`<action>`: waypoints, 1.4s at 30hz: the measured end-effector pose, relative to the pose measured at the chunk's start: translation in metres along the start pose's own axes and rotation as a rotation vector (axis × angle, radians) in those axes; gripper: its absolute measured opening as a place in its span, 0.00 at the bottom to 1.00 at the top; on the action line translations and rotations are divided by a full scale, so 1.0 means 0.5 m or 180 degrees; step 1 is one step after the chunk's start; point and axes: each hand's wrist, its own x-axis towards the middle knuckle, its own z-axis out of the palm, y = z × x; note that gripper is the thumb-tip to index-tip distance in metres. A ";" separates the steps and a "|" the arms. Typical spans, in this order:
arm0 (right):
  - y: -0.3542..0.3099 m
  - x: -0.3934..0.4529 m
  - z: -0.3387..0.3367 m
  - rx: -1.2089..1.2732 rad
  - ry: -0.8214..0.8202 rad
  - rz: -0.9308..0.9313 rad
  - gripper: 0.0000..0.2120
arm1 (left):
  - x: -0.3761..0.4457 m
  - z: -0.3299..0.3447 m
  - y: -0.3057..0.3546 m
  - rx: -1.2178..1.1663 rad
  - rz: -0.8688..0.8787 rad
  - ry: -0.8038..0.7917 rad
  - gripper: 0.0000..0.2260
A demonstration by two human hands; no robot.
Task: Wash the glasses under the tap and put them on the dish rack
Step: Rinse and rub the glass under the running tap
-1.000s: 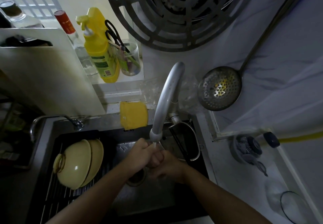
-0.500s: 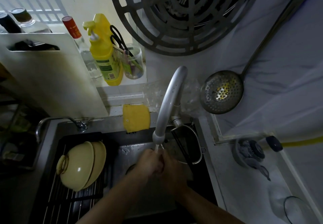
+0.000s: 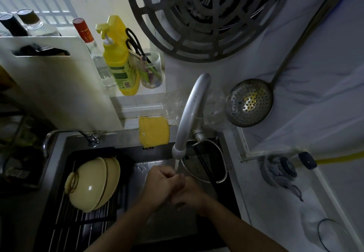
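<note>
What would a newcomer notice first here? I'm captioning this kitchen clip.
The two hands, left and right, clasped together under the running tap in the middle of the dark sink. Next, the cream bowls on the dish rack at left and the yellow soap bottle on the ledge behind.

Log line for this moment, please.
phase: rinsing | left hand and right hand together under running tap | held item: cannot tell | dish rack: bowls only
</note>
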 end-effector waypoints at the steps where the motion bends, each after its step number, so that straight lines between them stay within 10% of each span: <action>1: 0.006 0.002 -0.001 0.0093 0.0029 -0.0040 0.17 | -0.003 0.001 -0.009 -0.0046 -0.0008 0.0064 0.07; 6: 0.027 -0.001 -0.012 0.0266 0.0290 -0.0262 0.20 | -0.013 0.009 -0.046 -0.0568 -0.0340 0.0138 0.33; 17: 0.021 0.007 -0.012 0.0358 0.0252 -0.0166 0.28 | -0.020 0.001 -0.047 -0.0143 -0.0074 -0.0025 0.24; 23: 0.016 -0.009 -0.042 -0.0291 0.0374 0.0050 0.13 | -0.013 -0.001 -0.071 -0.0459 -0.0128 0.0143 0.27; 30: -0.027 0.013 -0.090 0.0717 0.1581 0.0476 0.13 | -0.006 -0.004 -0.080 -0.0431 -0.0062 0.0229 0.29; 42: -0.097 0.028 -0.086 0.1115 0.1389 0.0451 0.06 | 0.007 0.003 -0.067 -0.0558 0.0047 0.0082 0.27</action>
